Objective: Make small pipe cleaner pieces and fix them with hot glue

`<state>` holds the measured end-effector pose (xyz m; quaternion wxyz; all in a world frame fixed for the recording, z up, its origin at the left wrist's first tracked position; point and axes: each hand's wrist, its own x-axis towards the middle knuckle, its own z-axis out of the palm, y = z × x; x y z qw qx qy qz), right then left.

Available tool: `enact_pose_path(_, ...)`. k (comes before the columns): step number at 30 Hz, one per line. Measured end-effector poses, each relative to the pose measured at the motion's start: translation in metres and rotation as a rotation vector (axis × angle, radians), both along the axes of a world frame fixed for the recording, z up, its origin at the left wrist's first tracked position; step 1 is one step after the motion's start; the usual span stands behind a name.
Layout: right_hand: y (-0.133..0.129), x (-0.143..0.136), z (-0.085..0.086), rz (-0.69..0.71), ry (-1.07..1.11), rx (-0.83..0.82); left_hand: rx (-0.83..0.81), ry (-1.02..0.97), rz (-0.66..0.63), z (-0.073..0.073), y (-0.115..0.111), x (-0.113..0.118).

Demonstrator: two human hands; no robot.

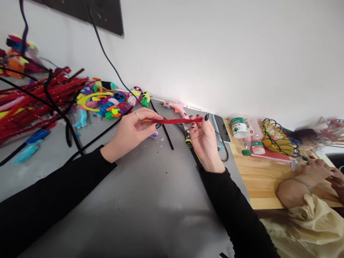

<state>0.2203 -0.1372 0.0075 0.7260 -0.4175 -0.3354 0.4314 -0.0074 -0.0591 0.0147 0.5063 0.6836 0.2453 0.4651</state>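
A red fuzzy stem [174, 121] is stretched level between my two hands above the grey table [150, 200]. My left hand [133, 129] pinches its left part between thumb and fingers, and a bit of orange shows there. The right end is pinched by my right hand [204, 141], palm turned up. Behind the stem lies a pink glue gun [179, 107]. Black-and-yellow pliers [193, 152] are partly under my right hand. A black stem [165, 130] lies on the table between my hands.
Red stems [40, 96] and colourful fuzzy pieces [107, 102] fill the left side. A phone [221, 128] lies at the right edge. Beyond it, bottles [239, 127] and a yellow bag [276, 138] rest on a wooden table [258, 179], beside another person's arms [301, 182].
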Motion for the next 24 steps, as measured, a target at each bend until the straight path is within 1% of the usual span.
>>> enact_pose_path(3, 0.0, -0.001, 0.0, -0.016, 0.02, -0.001, 0.0, -0.003, -0.038, -0.002, 0.0, 0.0)
enact_pose_path(7, 0.0, -0.003, 0.001, -0.001, 0.036, 0.011, 0.007, 0.016, -0.05, -0.004, -0.001, 0.0)
enact_pose_path(10, 0.0, -0.004, 0.002, -0.014, 0.006, 0.006, 0.003, 0.068, -0.06, -0.003, -0.002, -0.001)
enact_pose_path(13, 0.0, -0.006, 0.002, -0.02, -0.012, -0.008, -0.039, 0.145, -0.091, -0.004, -0.003, 0.0)
enact_pose_path(18, -0.001, -0.012, 0.006, 0.008, 0.011, -0.035, -0.129, 0.173, -0.197, -0.002, -0.002, 0.0)
enact_pose_path(21, -0.005, -0.016, 0.01, 0.059, -0.044, -0.059, -0.175, 0.181, -0.28, 0.002, 0.0, -0.002)
enact_pose_path(24, -0.009, -0.02, 0.014, 0.147, -0.116, -0.099, -0.202, 0.314, -0.37, 0.005, 0.001, -0.004)
